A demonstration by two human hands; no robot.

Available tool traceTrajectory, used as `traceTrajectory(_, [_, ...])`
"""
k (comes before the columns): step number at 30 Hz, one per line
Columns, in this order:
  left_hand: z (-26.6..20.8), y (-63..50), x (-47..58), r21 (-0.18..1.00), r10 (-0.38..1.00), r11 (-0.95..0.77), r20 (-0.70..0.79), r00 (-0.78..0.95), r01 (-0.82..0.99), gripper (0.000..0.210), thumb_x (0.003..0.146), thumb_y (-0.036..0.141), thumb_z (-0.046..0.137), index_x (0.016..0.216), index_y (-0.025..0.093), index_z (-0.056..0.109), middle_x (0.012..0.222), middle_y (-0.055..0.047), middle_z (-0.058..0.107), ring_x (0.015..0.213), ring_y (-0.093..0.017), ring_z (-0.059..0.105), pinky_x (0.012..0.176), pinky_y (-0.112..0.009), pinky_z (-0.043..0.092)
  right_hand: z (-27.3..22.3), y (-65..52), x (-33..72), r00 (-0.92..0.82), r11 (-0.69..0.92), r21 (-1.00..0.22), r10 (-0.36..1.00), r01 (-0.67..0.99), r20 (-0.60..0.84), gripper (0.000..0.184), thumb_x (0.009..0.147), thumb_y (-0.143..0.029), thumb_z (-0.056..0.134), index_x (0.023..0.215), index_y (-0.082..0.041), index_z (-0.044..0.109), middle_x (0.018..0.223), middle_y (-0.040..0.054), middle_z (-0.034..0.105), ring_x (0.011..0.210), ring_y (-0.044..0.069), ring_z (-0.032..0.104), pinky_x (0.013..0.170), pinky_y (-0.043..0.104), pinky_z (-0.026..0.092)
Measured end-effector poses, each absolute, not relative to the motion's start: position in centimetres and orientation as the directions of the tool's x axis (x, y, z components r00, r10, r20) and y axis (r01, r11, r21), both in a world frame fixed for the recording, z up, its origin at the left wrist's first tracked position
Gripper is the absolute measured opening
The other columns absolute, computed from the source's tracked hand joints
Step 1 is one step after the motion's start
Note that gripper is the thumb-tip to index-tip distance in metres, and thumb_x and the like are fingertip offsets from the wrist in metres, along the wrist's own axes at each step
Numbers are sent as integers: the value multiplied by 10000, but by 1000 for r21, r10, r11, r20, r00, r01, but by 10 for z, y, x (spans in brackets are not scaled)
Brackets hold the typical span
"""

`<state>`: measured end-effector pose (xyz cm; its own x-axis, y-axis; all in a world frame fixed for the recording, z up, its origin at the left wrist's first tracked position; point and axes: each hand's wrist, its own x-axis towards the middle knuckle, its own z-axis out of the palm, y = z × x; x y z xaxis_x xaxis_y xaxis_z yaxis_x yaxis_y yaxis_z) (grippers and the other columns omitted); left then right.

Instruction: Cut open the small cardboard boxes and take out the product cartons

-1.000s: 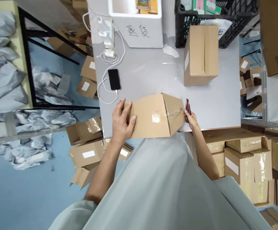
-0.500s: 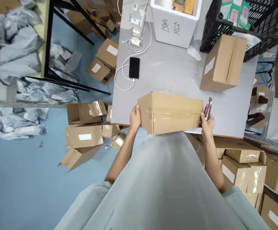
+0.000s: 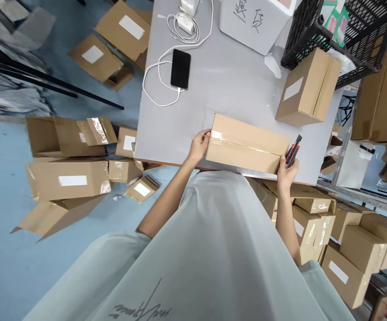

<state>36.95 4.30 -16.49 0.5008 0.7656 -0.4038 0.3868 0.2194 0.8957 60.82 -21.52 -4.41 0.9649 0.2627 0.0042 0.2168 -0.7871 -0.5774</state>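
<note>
A long taped cardboard box point(image 3: 246, 146) lies near the front edge of the grey table point(image 3: 226, 96), slightly slanted, with a strip of clear tape along its top seam. My left hand point(image 3: 200, 145) grips its left end, fingers partly behind the cardboard. At the opposite end, my right hand point(image 3: 286, 174) has a black and red utility knife point(image 3: 293, 151) in its fingers, while the thumb presses against the box. The knife points up and away from me. Whether its blade is out I cannot tell.
A phone point(image 3: 180, 69) on a white charging cable lies at the back left. A second cardboard box point(image 3: 308, 89) stands by a black crate point(image 3: 360, 49) and a white bin point(image 3: 256, 26) with handwriting. Cardboard boxes point(image 3: 73, 180) cover the floor at left; more boxes point(image 3: 347, 263) are stacked at right.
The box has turned a little, so its left end face no longer shows and its top faces me. Both hands stay on it. My view has shifted toward the right.
</note>
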Motion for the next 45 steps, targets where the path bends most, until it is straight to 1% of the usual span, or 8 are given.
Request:
traceTrajectory(4, [-124, 48, 342, 957, 781, 90, -239, 577, 275, 593, 1076, 594, 575, 1527, 218, 654, 1607, -159, 665, 1406, -300, 694, 1202, -462, 578, -31, -207, 598, 959, -839, -474, 278, 268, 51, 584, 1008, -728, 543, 1197, -180, 619, 1031, 144, 733, 928, 298, 694, 907, 444, 582])
traceTrajectory(9, [-86, 61, 333, 970, 648, -142, -57, 760, 195, 677, 992, 656, 723, 1560, 295, 647, 1748, -139, 494, 1650, -370, 464, 1315, -550, 484, 7, -196, 592, 895, -814, -385, 438, 436, 87, 545, 1034, -656, 553, 1295, -185, 636, 983, 105, 749, 853, 286, 708, 859, 420, 574])
traceTrajectory(13, [-86, 68, 335, 974, 569, -120, -92, 817, 193, 655, 979, 584, 751, 1563, 310, 640, 1755, -135, 474, 1688, -362, 406, 1362, -562, 424, 41, -163, 572, 697, -668, -389, 711, 634, -86, 566, 1064, -638, 580, 1418, -206, 668, 1077, 90, 804, 795, 240, 708, 803, 362, 574])
traceTrajectory(17, [-99, 70, 333, 987, 515, -52, -104, 851, 152, 697, 981, 558, 743, 1613, 308, 587, 1751, -135, 479, 1692, -352, 401, 1331, -542, 469, 62, -122, 550, 320, -421, -405, 900, 812, -297, 526, 1158, -593, 493, 1511, -259, 693, 1256, 100, 835, 952, 252, 775, 879, 339, 568])
traceTrajectory(21, [-108, 72, 331, 992, 487, -11, -104, 867, 125, 740, 969, 596, 756, 1628, 310, 576, 1755, -133, 473, 1703, -371, 381, 1311, -540, 498, 71, -90, 537, 137, -266, -230, 879, 936, -457, 525, 1203, -505, 394, 1575, -260, 672, 1231, 107, 839, 981, 264, 780, 790, 314, 518])
traceTrajectory(24, [-110, 74, 331, 995, 472, -1, -92, 877, 105, 731, 972, 566, 758, 1632, 311, 574, 1761, -130, 464, 1721, -371, 350, 1318, -544, 493, 74, -77, 533, 141, -204, -61, 835, 977, -532, 507, 1211, -460, 384, 1603, -284, 652, 1245, 104, 829, 913, 253, 765, 712, 308, 450])
traceTrajectory(27, [-110, 74, 332, 996, 469, 4, -83, 879, 92, 715, 976, 515, 756, 1636, 309, 572, 1764, -128, 459, 1726, -363, 343, 1324, -539, 490, 75, -71, 532, 172, -181, 39, 811, 983, -559, 503, 1218, -452, 372, 1623, -303, 631, 1228, 105, 823, 878, 255, 756, 687, 316, 404])
traceTrajectory(45, [-116, 75, 333, 996, 474, 31, -91, 876, 87, 701, 988, 563, 772, 1622, 330, 587, 1753, -127, 442, 1696, -369, 394, 1291, -541, 535, 88, -53, 522, 216, -162, 142, 727, 976, -652, 524, 1228, -427, 333, 1681, -314, 569, 1212, 100, 816, 895, 255, 753, 650, 326, 348])
